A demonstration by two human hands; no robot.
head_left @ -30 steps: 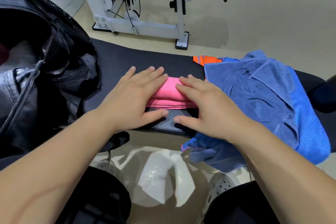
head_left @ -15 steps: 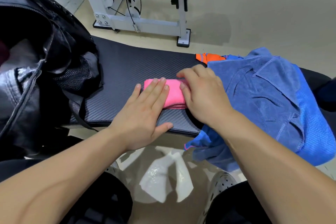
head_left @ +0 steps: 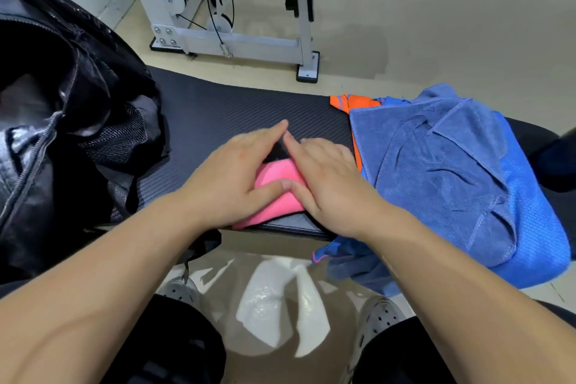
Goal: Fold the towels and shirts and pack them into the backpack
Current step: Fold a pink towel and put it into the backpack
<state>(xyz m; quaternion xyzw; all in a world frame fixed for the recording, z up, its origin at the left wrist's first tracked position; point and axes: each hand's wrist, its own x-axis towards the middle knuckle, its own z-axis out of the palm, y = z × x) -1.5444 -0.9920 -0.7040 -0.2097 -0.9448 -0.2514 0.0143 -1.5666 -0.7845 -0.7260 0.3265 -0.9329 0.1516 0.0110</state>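
A small folded pink towel (head_left: 276, 193) lies near the front edge of the black padded bench (head_left: 218, 112). My left hand (head_left: 230, 174) lies flat over its left part and my right hand (head_left: 324, 174) over its right part, fingers straight, pressing it down. Index fingertips meet beyond the towel and thumbs meet on top of it. A black backpack (head_left: 62, 121) stands open at the bench's left end. On the right lies a heap with a dark blue towel (head_left: 436, 171), a bright blue mesh shirt (head_left: 536, 243) and an orange garment (head_left: 346, 103) underneath.
A white gym machine frame (head_left: 237, 37) stands on the beige floor beyond the bench. My grey perforated shoes (head_left: 377, 315) and black trouser legs are below the bench's front edge. Part of the blue heap hangs over that edge.
The pink towel has been folded smaller and now sits nearer the bench's front edge. Both hands moved together onto it, and my right hand went from curled over its end to flat.
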